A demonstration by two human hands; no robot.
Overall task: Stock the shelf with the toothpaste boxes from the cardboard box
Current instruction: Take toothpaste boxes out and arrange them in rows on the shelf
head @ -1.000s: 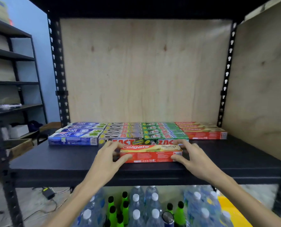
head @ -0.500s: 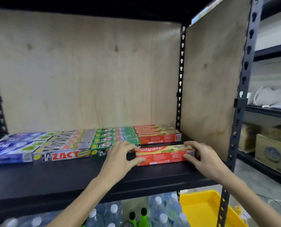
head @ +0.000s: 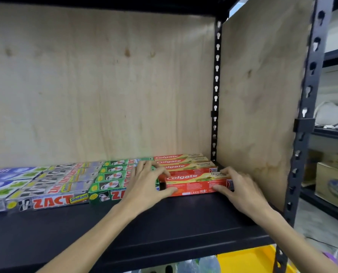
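A red Colgate toothpaste box point(head: 195, 183) lies on the black shelf point(head: 164, 223), directly in front of a row of three more red Colgate boxes point(head: 182, 161) at the back right. My left hand point(head: 146, 184) grips its left end and my right hand point(head: 237, 188) grips its right end. To the left lie green Zact boxes point(head: 113, 174), grey Zact Smokers boxes point(head: 61, 182) and blue boxes point(head: 6, 182), all flat in rows. The cardboard box is not in view.
Plywood panels form the back point(head: 105, 85) and right side point(head: 258, 105) of the bay, between black slotted posts point(head: 302, 134). A yellow bin point(head: 249, 261) and water bottles point(head: 201, 265) sit below. Cardboard boxes point(head: 331, 184) stand on another rack at right.
Both hands have slid the red Colgate box right and back, from in front of the Zact rows to just in front of the Colgate row. My view has turned right.
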